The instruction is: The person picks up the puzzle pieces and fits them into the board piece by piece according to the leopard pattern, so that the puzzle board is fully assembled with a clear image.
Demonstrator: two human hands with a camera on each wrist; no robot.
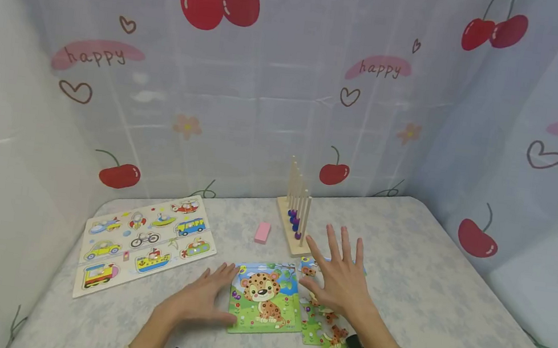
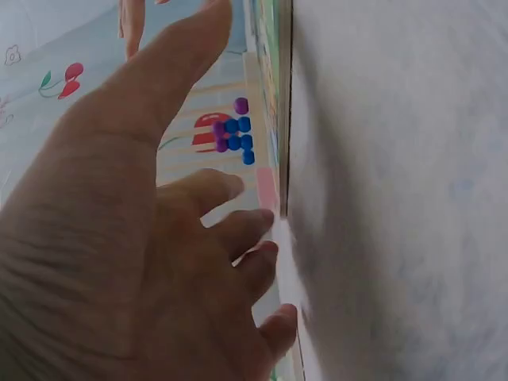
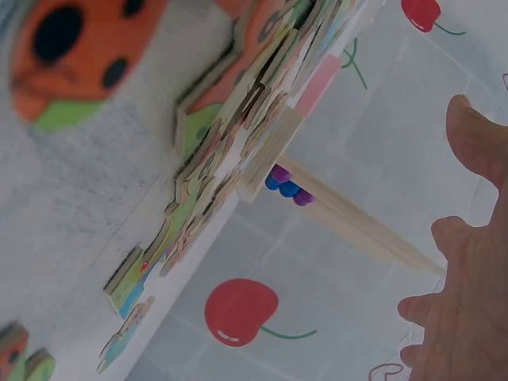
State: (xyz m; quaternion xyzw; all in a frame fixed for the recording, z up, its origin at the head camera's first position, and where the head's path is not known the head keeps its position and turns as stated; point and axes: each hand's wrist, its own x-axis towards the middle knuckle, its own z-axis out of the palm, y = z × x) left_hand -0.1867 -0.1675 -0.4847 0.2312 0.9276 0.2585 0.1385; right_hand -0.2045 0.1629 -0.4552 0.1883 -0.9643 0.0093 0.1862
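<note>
A square picture board (image 1: 274, 280) showing a spotted leopard cub on grass lies flat on the table. At its left edge is my left hand (image 1: 200, 297), fingers spread, with nothing held. Loose jigsaw pieces (image 1: 312, 330) lie heaped along the board's right side, some covered by my right hand (image 1: 341, 281). That hand has its fingers fanned out and its palm down above the pieces, holding nothing. In the right wrist view the right hand (image 3: 468, 294) appears raised clear of the pieces (image 3: 206, 151). The left wrist view shows the left hand (image 2: 198, 262) beside the board's edge.
Behind the board stands a wooden peg rack (image 1: 296, 227) with upright rods and blue and purple beads. Left of it lies a pink block (image 1: 262, 232). A vehicle puzzle board (image 1: 147, 242) is at the left. Cherry-printed curtains (image 1: 279, 82) enclose the table (image 1: 429, 306).
</note>
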